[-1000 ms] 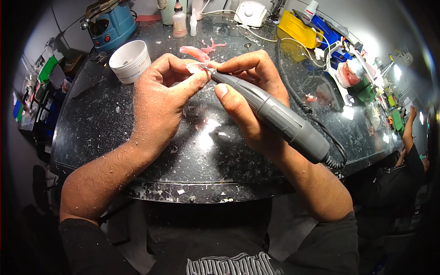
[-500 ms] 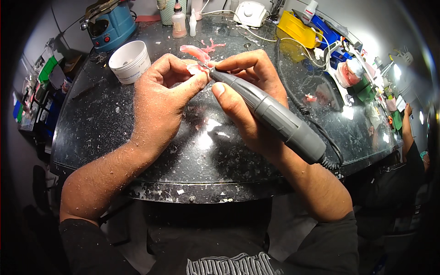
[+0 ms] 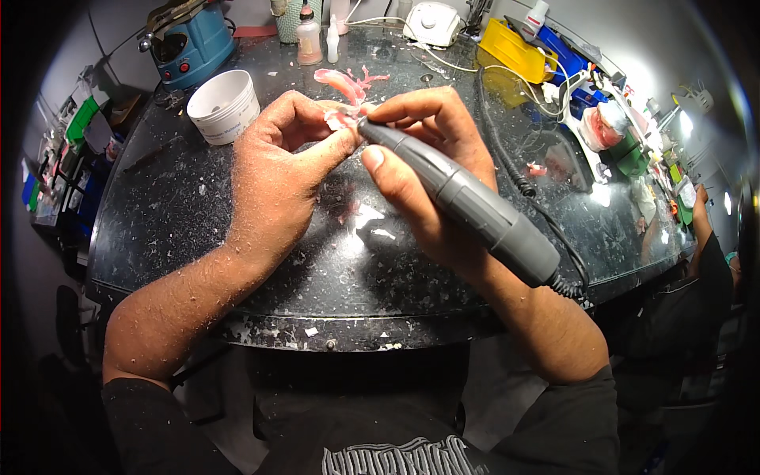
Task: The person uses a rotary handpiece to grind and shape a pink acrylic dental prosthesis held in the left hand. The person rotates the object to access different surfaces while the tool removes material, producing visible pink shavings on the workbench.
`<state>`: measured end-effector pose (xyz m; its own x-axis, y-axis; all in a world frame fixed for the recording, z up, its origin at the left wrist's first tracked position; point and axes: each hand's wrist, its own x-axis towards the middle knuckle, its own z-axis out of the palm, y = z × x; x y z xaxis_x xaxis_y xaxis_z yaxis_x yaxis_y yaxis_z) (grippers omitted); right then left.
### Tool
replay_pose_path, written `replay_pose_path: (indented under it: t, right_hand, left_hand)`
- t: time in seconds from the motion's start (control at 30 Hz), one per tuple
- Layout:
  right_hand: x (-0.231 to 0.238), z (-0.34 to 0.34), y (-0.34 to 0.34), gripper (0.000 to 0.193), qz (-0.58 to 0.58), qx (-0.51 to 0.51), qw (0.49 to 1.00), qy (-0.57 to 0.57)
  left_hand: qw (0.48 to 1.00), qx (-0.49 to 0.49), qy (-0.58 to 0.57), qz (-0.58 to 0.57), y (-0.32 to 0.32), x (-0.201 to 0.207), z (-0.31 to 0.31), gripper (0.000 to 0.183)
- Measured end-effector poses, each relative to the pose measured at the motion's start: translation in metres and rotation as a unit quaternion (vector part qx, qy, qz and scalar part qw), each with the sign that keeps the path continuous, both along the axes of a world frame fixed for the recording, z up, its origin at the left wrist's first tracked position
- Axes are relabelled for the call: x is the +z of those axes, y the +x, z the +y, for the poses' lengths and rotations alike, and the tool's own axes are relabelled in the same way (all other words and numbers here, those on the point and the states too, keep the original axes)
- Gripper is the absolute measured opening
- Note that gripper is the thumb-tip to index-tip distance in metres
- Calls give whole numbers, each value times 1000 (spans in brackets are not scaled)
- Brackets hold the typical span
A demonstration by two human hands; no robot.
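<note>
Between the fingertips of my left hand [image 3: 281, 158] is a small pink denture piece [image 3: 342, 81] with a pale part near my thumb. My right hand [image 3: 435, 166] grips a dark grey rotary handpiece [image 3: 467, 190] like a pen. Its tip meets the piece at my left fingertips, and the exact contact spot is hidden. The coiled cord [image 3: 566, 286] leaves its rear end. Fine dust specks cover my left forearm. Just behind the denture piece shows a thin, branching pink scrap [image 3: 370, 77].
On the black, dust-strewn table [image 3: 182, 261] a white tub [image 3: 225, 107] stands left of my hands. At the back are a blue machine [image 3: 190, 51], a dropper bottle [image 3: 309, 39] and a white control box [image 3: 433, 24]. Yellow bins [image 3: 511, 51] and a co-worker's arm [image 3: 701, 218] appear at right.
The denture piece has tilted slightly between my fingers. The rear of the handpiece has shifted a little left and down. The co-worker's hand at right has moved slightly.
</note>
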<state>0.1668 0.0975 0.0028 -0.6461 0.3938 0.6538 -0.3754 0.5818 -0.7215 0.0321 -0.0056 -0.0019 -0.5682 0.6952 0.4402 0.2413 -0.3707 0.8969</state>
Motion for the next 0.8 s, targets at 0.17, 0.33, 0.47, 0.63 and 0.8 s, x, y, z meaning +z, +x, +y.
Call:
replay_pose_path:
  t: [0.17,0.33,0.47,0.63,0.8]
  right_hand:
    - [-4,2,-4,28,26,-13,998,-55]
    - [-5,5,-5,27,44,-12,999,-2]
    - [2,2,1,25,9,-5,999,-37]
    - [0,5,-1,24,38,7,999,-34]
    - [5,4,3,23,25,26,998,-51]
  left_hand:
    - [998,-33,19,-53,1,0,0,12]
    - [998,-34,14,-58,1,2,0,12]
    - [997,-46,25,-58,0,1,-1,13]
    - [995,-58,41,-65,1,0,0,15]
    - [995,-65,38,-62,0,0,0,15]
